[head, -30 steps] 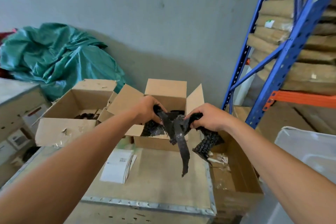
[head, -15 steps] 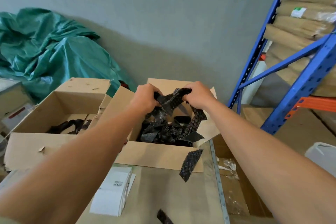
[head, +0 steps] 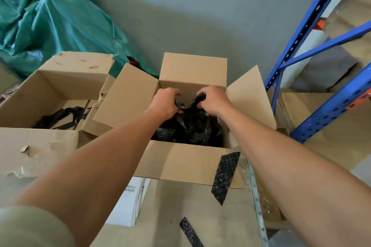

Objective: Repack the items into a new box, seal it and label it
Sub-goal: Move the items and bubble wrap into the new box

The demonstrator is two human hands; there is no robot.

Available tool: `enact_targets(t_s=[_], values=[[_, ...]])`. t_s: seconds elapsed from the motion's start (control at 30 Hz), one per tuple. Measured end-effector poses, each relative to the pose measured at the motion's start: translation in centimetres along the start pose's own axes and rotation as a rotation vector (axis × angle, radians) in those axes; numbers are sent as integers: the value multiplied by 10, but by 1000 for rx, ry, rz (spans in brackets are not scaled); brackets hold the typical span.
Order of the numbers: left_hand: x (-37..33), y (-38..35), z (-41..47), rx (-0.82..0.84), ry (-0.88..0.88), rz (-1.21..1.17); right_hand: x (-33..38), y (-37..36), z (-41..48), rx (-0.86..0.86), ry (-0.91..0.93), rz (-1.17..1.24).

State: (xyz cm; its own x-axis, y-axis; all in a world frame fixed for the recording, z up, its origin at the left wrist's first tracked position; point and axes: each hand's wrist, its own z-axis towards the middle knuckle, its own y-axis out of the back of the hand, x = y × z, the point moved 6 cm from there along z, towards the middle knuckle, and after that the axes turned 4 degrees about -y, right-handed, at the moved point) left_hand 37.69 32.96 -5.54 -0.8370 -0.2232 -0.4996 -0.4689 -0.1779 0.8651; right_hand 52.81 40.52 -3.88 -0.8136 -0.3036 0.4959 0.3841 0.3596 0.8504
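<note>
Fingertips of the left hand [head: 164, 102] and right hand [head: 212, 100] are hidden in black wrap [head: 190, 126]; label stack [head: 128, 202] print seems illegible.

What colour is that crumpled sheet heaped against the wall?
Teal green; the sheet shows best in the head view.

two boxes [head: 60, 90] [head: 192, 70], two hands [head: 164, 104] [head: 212, 102], one heap of black strips [head: 190, 130], two loose strips [head: 225, 176] [head: 189, 232], one label stack [head: 128, 204], one green sheet [head: 56, 26], one blue rack [head: 302, 32]

On the tabletop [head: 176, 206] the left box [head: 60, 86] stands beside the right box [head: 192, 70], which holds strips [head: 190, 128], the left hand [head: 166, 102] and the right hand [head: 212, 100]. Before it lies what seems a label stack [head: 128, 202]; a rack [head: 321, 46] stands rightward.
</note>
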Motion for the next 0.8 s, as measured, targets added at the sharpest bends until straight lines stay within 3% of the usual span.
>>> enact_targets(t_s=[0.27,0.63,0.8], values=[[-26,21,-41,-17,-20,25,15,29,-51,-21,80,-30],[-52,23,-178,-15,-135,55,-14,12,-200,-40,157,-58],[-38,3,-225,22,-180,260,-58,-41,-293,-272,209,75]])
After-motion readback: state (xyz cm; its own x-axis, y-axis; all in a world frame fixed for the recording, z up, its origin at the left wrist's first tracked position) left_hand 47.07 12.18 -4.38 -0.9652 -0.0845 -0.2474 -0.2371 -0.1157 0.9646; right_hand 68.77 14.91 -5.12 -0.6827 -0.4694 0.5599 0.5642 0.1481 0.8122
